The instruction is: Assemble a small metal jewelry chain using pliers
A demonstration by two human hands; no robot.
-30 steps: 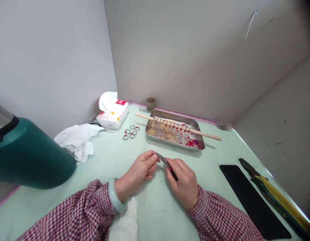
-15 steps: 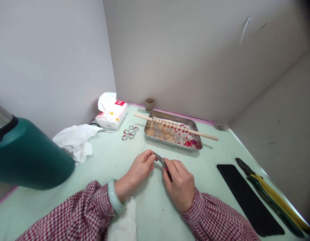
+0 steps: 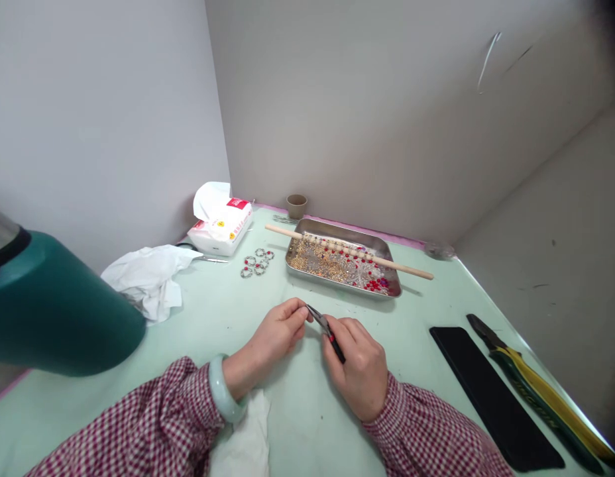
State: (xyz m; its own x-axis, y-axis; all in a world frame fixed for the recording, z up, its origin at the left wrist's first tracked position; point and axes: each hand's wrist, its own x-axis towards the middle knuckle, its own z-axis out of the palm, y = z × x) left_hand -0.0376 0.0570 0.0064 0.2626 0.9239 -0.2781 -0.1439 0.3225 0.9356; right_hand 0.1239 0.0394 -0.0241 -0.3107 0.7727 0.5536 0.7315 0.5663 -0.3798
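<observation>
My right hand [image 3: 358, 366] is wrapped round a pair of pliers [image 3: 323, 322] with slim metal jaws and dark handles marked with red. The jaw tips reach the fingertips of my left hand [image 3: 278, 328], which are pinched together. Whatever sits in that pinch is too small and too covered to make out. Beyond my hands stands a metal tray [image 3: 344, 286] of gold, clear and red beads. A wooden rod [image 3: 407, 268] lies across it, with small beaded pieces along its middle. Left of the tray, several small beaded rings [image 3: 258, 262] with red beads lie on the table.
A large green bottle [image 3: 63, 305] stands at the left, beside crumpled white tissue [image 3: 148, 278]. Behind are a tissue pack [image 3: 222, 225] and a small brown cup [image 3: 297, 207]. At the right lie a black flat case [image 3: 494, 394] and yellow-green cutters [image 3: 541, 387]. Another tissue [image 3: 245, 440] lies near my left sleeve.
Almost nothing differs. My left wrist has shifted slightly to the left, while the plier tips stay at my left fingertips.
</observation>
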